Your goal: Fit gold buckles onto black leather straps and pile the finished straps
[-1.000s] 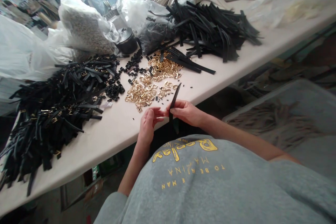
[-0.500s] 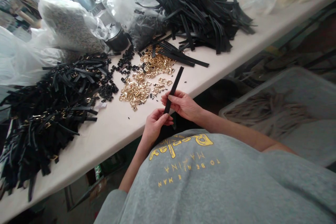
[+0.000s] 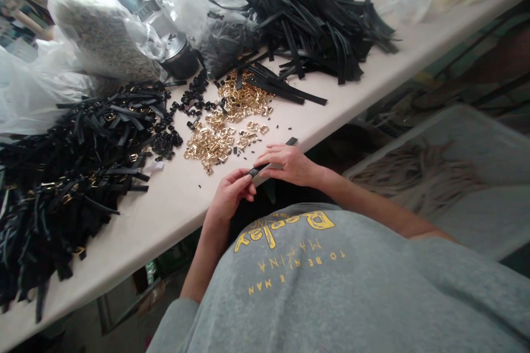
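Note:
A short black strap (image 3: 259, 169) slants between my two hands at the table's near edge. My left hand (image 3: 232, 190) pinches its lower left end between thumb and fingers. My right hand (image 3: 292, 165) is closed over the strap's middle, fingers on top and thumb beneath, hiding part of it. The far end of the strap sticks out above the right knuckles. Just beyond the hands lies a heap of gold buckles (image 3: 211, 146), with more gold buckles behind it. Small black loops (image 3: 165, 143) lie left of the buckles.
Finished-looking black straps with gold buckles (image 3: 83, 176) are heaped on the left of the table (image 3: 165, 209). Plain black straps (image 3: 318, 27) are piled at the back. Plastic bags (image 3: 99, 27) and a dark can (image 3: 179, 55) stand behind. A bin (image 3: 488, 138) holds beige strips at right.
The strap has swung from nearly upright to a flatter slant. My left hand has moved left, and my right hand has turned over the strap, its fingers now across the top.

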Tool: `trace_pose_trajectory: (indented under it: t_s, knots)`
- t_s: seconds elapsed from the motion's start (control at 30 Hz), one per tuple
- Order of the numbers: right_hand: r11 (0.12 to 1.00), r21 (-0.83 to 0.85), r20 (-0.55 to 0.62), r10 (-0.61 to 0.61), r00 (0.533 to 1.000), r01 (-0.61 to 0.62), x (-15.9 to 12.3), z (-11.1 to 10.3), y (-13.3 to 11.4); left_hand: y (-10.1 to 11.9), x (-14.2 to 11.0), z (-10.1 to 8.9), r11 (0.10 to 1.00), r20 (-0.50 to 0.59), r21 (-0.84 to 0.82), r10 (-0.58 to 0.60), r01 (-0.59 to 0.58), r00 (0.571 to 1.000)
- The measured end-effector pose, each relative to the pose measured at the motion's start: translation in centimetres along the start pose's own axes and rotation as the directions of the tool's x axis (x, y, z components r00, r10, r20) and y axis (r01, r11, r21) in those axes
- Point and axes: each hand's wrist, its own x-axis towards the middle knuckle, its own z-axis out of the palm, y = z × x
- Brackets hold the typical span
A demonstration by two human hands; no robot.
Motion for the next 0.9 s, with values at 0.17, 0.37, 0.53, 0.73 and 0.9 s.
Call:
trace_pose_trajectory:
  t_s: [0.17, 0.37, 0.53, 0.73, 0.9]
  knots:
    - [0.998, 0.067, 0.024, 0.021, 1.000, -0.022, -0.2, 1.3, 0.4, 0.1, -0.4, 0.0, 0.999, -0.007, -0.013, -0.032, 0.031, 0.999]
    - [0.999, 0.015, -0.024, 0.037, 0.999, -0.037, -0.3, 1.4, 0.2, -0.1, -0.1, -0.2, 0.998, -0.019, -0.061, -0.022, 0.021, 1.000]
    - [0.998, 0.022, -0.064, 0.068, 0.996, -0.067, -0.2, 1.5, -0.3, -0.6, 0.3, 0.0, 0.984, -0.018, -0.176, 0.001, -0.004, 1.000]
    - [0.997, 0.002, -0.028, 0.080, 0.996, -0.080, -0.1, 1.5, -0.8, -1.3, 0.4, 0.1, 0.996, -0.054, -0.047, 0.077, -0.079, 0.996]
    - [0.990, -0.091, -0.027, 0.108, 0.994, -0.110, -0.2, 1.6, -1.0, -1.1, 0.4, 0.0, 0.733, -0.061, 0.538, 0.525, -0.415, 0.849]
